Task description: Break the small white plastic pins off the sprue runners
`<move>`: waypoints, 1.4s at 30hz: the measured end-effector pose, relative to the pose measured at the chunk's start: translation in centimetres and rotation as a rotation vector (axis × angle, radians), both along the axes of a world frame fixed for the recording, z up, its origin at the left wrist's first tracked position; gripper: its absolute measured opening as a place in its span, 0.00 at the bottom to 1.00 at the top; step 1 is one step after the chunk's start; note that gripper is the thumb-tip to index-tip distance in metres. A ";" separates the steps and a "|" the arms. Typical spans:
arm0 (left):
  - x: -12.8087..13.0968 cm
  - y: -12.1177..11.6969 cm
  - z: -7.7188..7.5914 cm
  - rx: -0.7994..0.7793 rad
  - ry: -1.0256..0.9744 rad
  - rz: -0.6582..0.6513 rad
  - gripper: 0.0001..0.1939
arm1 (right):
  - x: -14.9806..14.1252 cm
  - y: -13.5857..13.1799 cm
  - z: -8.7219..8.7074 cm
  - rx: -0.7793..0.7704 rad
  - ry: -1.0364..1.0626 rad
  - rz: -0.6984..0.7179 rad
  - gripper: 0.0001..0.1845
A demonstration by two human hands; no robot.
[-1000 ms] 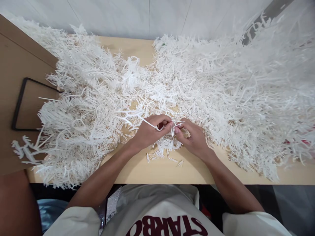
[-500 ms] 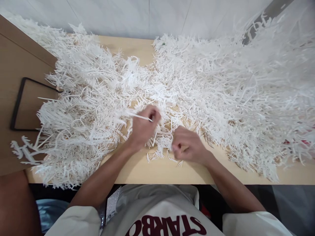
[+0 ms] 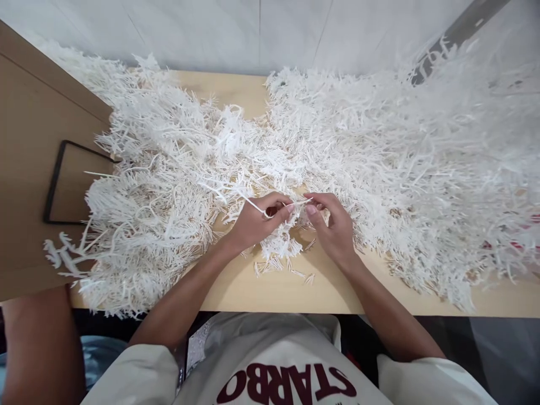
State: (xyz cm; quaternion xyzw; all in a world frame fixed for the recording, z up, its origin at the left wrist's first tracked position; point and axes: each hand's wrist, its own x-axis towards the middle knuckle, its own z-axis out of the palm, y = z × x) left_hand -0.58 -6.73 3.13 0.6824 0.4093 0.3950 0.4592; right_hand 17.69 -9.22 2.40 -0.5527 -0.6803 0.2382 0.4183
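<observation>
My left hand (image 3: 265, 219) is closed in a pinch on a white, branched plastic sprig (image 3: 253, 203), whose stem runs over the back of the fingers toward the upper left. Facing it, my right hand (image 3: 333, 225) pinches the thin white end (image 3: 304, 201) that bridges the two sets of fingertips. Whether that end belongs to the same sprig I cannot tell. Below the fingers lies a small heap of white sprigs (image 3: 280, 247), with short loose bits (image 3: 297, 274) scattered nearer me on the wooden table (image 3: 270, 295).
Large piles of white sprigs spread over the left (image 3: 147, 185) and right (image 3: 405, 157) of the table. A cardboard box (image 3: 29, 169) with a black wire loop (image 3: 54, 174) stands at the left. Below it is another person's arm (image 3: 42, 343). A pale wall (image 3: 228, 34) closes off the back.
My hands were apart and blurred, both curled. They have come together at the fingertips, the right one raised and turned inward, with a thin white piece now between them.
</observation>
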 end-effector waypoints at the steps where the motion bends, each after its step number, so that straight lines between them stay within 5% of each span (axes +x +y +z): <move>1: 0.0 0.0 0.0 0.006 -0.004 -0.017 0.08 | 0.0 0.0 -0.1 -0.026 -0.013 0.044 0.12; 8: 0.2 -0.1 -0.3 0.084 0.039 -0.017 0.08 | 0.0 0.1 -0.7 0.108 -0.126 0.136 0.05; 16: 0.6 -0.5 -2.3 0.415 0.452 0.176 0.11 | -0.1 0.1 -1.3 0.268 -0.219 0.169 0.05; 27: 1.9 -0.8 -2.5 0.205 0.371 0.253 0.10 | -1.3 -0.2 -0.8 0.426 -0.381 0.137 0.08; 31: 0.8 1.2 -2.4 0.089 0.306 0.436 0.10 | -2.0 -1.7 -0.9 0.607 -0.386 0.385 0.08; 33: 0.3 1.9 -2.3 0.157 0.278 0.393 0.10 | -2.1 -2.0 -1.1 0.675 -0.369 0.446 0.06; 39: 0.0 2.0 -2.2 0.199 0.176 0.346 0.11 | -1.2 -0.2 -1.3 0.251 -0.029 -0.074 0.06; 42: 0.1 2.0 -2.2 0.159 0.145 0.356 0.11 | -1.1 0.4 -1.0 0.178 -0.022 -0.138 0.10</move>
